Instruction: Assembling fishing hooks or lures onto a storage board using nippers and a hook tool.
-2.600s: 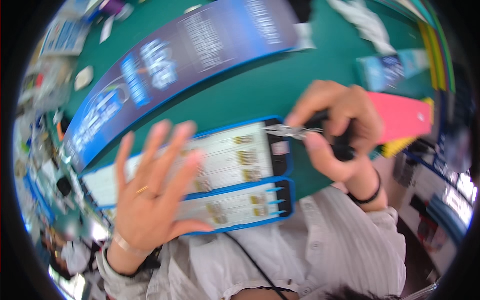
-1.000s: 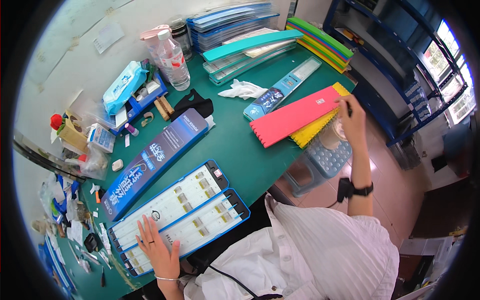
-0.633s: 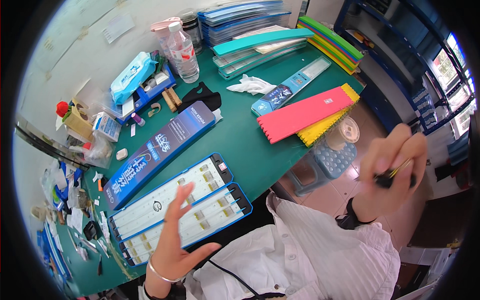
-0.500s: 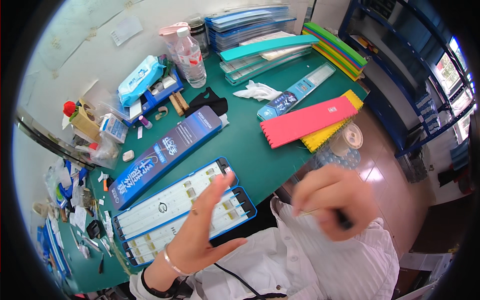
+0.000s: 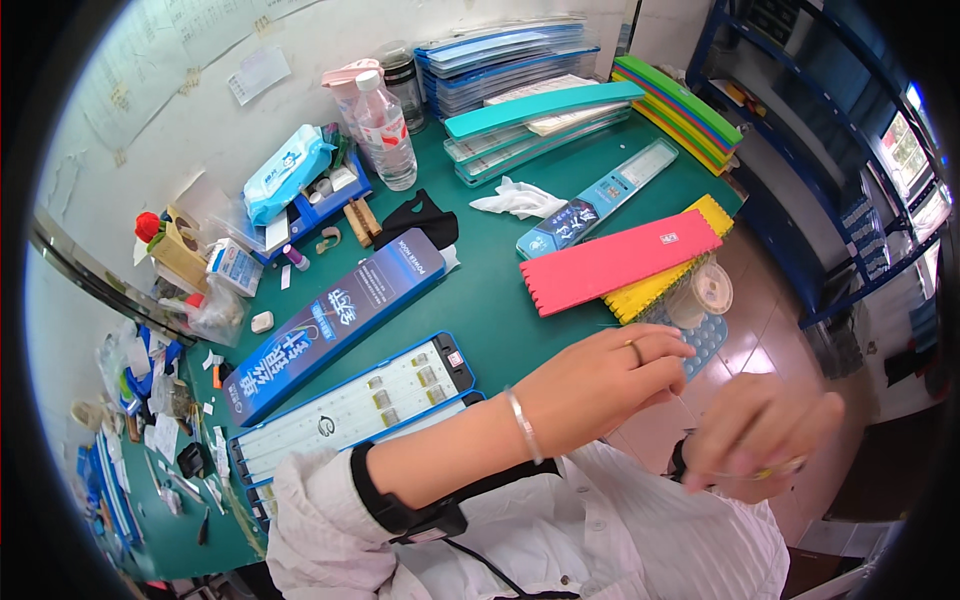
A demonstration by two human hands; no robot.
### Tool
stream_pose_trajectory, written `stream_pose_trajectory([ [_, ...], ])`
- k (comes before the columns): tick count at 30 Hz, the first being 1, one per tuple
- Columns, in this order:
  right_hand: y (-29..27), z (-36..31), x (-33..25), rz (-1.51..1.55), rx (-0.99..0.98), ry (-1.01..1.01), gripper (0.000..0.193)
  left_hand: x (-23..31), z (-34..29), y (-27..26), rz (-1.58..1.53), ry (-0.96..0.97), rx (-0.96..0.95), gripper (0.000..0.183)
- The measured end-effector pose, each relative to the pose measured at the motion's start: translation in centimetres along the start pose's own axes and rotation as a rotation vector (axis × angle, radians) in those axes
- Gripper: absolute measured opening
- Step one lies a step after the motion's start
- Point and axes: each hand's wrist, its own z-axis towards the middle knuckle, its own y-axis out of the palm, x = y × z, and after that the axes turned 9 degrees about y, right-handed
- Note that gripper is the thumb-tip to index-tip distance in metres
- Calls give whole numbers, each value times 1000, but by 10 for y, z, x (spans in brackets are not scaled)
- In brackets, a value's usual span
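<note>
My left hand [image 5: 610, 375] reaches across to the right, fingers curled in and closed at the tips. Just below it and to the right is my right hand [image 5: 765, 430], blurred by motion, its fingers bent and closed. A thin pale line [image 5: 684, 408] runs between the two hands; its ends are hidden in the fingers. Under my left forearm lies an open blue-edged case [image 5: 345, 405] with white inner boards and several small clear yellowish spools [image 5: 382, 398]. The lower half of this case is mostly covered by my arm.
Behind the case lies a long dark-blue box [image 5: 340, 320]. Red [image 5: 620, 262] and yellow [image 5: 712, 215] foam strips overlap at the table's right edge, beside a clear round tub [image 5: 700, 292]. A water bottle [image 5: 387, 135] and stacked flat cases [image 5: 510, 65] stand at the back.
My left hand has swung right from above the case, its spread fingers now closed. My right hand has dropped lower and to the right.
</note>
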Motion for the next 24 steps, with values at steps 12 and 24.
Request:
stream_pose_trajectory([
  [12,-47,-33,-34,435,465,-495,18,-103,30,52,403,57,-208,17],
  [24,-63,-35,-49,365,665,-696,27,-119,47,62,524,-67,-279,15],
])
